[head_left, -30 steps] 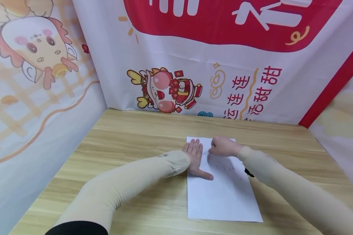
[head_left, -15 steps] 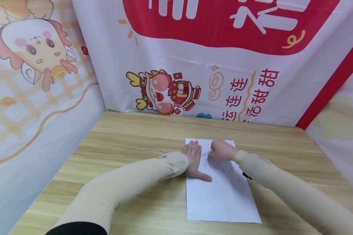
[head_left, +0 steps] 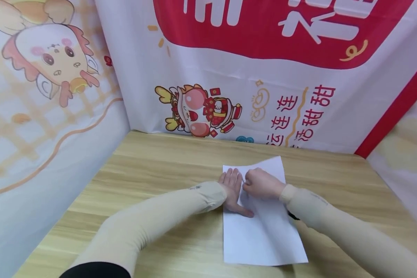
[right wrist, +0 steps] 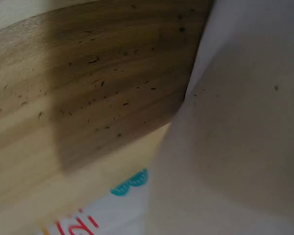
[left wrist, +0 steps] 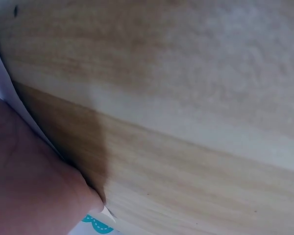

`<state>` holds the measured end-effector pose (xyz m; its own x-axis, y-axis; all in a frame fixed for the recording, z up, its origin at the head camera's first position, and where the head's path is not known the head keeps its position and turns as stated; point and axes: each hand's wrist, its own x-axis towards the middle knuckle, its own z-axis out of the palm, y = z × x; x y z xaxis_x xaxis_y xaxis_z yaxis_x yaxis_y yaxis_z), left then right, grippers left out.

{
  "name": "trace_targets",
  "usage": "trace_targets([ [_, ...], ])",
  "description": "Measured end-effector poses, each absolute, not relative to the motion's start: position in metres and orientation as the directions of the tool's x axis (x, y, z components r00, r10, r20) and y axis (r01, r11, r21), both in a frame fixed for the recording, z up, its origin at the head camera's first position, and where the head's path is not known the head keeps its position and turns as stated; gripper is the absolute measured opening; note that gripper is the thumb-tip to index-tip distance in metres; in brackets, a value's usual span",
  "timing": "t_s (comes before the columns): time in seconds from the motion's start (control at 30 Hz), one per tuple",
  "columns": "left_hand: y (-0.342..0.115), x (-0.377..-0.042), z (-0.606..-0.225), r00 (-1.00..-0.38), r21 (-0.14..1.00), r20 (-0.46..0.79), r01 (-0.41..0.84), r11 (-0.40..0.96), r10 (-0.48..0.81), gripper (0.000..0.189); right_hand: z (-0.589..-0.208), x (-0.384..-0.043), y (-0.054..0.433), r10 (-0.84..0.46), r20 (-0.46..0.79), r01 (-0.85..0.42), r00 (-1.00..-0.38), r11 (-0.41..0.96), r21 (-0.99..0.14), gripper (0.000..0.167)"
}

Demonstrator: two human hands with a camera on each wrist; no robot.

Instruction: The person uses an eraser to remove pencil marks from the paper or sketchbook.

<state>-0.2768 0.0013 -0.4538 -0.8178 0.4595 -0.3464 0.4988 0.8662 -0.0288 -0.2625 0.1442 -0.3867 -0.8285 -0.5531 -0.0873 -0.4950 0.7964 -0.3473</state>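
A white sheet of paper [head_left: 250, 239] lies on the wooden table, its right half buckled upward and its far right corner raised. My left hand [head_left: 233, 193] presses flat on the paper's left side, fingers together and thumb spread out. In the left wrist view, the left hand [left wrist: 34, 171] rests along the paper's edge. My right hand [head_left: 264, 184] is curled on the paper just beside the left fingers. It appears to pinch something small, hidden by the fingers. The right wrist view shows the raised paper [right wrist: 235, 147], with the right hand out of sight.
Small dark crumbs [right wrist: 103, 83] are scattered on the table [right wrist: 19, 117] beside the lifted paper. A printed cloth [head_left: 201, 65] hangs behind the table, and another patterned cloth [head_left: 48, 127] hangs at the left.
The right hand has moved slightly nearer and toward the left hand. The paper, flat before, now bulges up on its right. Crumbs seen on it earlier no longer show there in the head view.
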Motion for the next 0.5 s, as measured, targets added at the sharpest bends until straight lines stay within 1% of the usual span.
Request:
trace_targets([
  [0.07, 0.001, -0.279, -0.453, -0.819, -0.034, -0.349, 0.497, 0.867, 0.456, 0.146, -0.387, -0.267, 0.145, -0.569, -0.141, -0.489, -0.810, 0.789, -0.373, 0.024],
  [0.13, -0.001, -0.280, -0.452, -0.811, -0.010, -0.354, 0.501, 0.866, 0.465, 0.145, -0.389, -0.271, 0.148, -0.572, -0.210, -0.475, -0.793, 0.796, -0.375, 0.022],
  [0.17, -0.002, -0.280, -0.451, -0.806, 0.003, -0.356, 0.506, 0.863, 0.474, 0.144, -0.390, -0.274, 0.151, -0.561, -0.239, -0.463, -0.793, 0.808, -0.363, 0.020],
  [0.23, -0.003, -0.281, -0.448, -0.797, 0.031, -0.352, 0.514, 0.857, 0.491, 0.142, -0.391, -0.279, 0.157, -0.515, -0.278, -0.421, -0.811, 0.843, -0.335, 0.015],
  [0.3, -0.004, -0.281, -0.446, -0.799, 0.042, -0.342, 0.513, 0.858, 0.494, 0.139, -0.390, -0.284, 0.161, -0.472, -0.294, -0.392, -0.831, 0.872, -0.293, 0.011],
  [0.37, -0.005, -0.281, -0.445, -0.803, 0.033, -0.340, 0.510, 0.860, 0.489, 0.137, -0.388, -0.287, 0.163, -0.461, -0.296, -0.395, -0.837, 0.882, -0.258, 0.013],
  [0.43, -0.006, -0.282, -0.445, -0.805, 0.023, -0.345, 0.508, 0.861, 0.484, 0.137, -0.388, -0.286, 0.161, -0.484, -0.280, -0.428, -0.829, 0.871, -0.241, 0.014],
  [0.5, -0.007, -0.282, -0.447, -0.801, 0.024, -0.351, 0.511, 0.859, 0.486, 0.138, -0.391, -0.281, 0.157, -0.538, -0.266, -0.471, -0.800, 0.837, -0.279, 0.010],
])
